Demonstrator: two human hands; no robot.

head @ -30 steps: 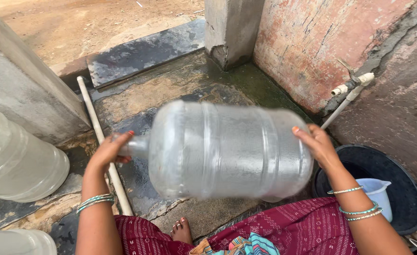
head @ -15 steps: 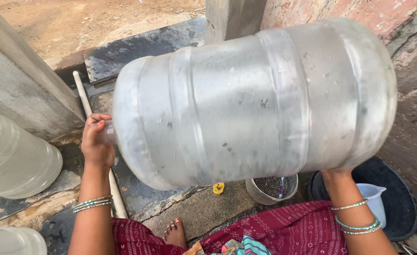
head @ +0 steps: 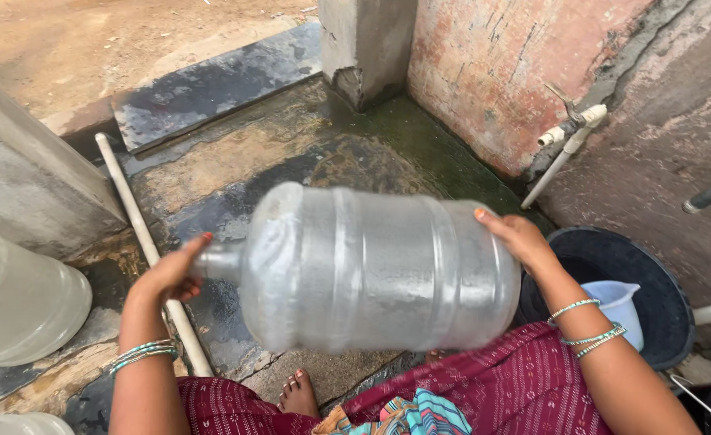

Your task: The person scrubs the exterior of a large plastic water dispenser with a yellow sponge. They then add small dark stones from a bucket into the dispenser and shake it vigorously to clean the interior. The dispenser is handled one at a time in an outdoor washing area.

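I hold a large clear plastic water jug (head: 372, 270) sideways in front of me, its neck pointing left. My left hand (head: 170, 274) covers and grips the neck and mouth. My right hand (head: 516, 238) presses against the jug's base on the right. The jug hangs above the wet stone floor (head: 235, 173), over my lap and my bare foot (head: 297, 395).
Another clear jug (head: 17, 302) lies at the left and part of a third shows at the bottom left. A white pipe (head: 142, 242) runs along the floor. A black tub (head: 621, 278) with a pale blue mug (head: 617, 302) stands at the right, under a wall tap (head: 569, 129).
The jug was swung up close to the camera with its base raised, and has come back down to a level, sideways position. Both hands kept their places on neck and base.
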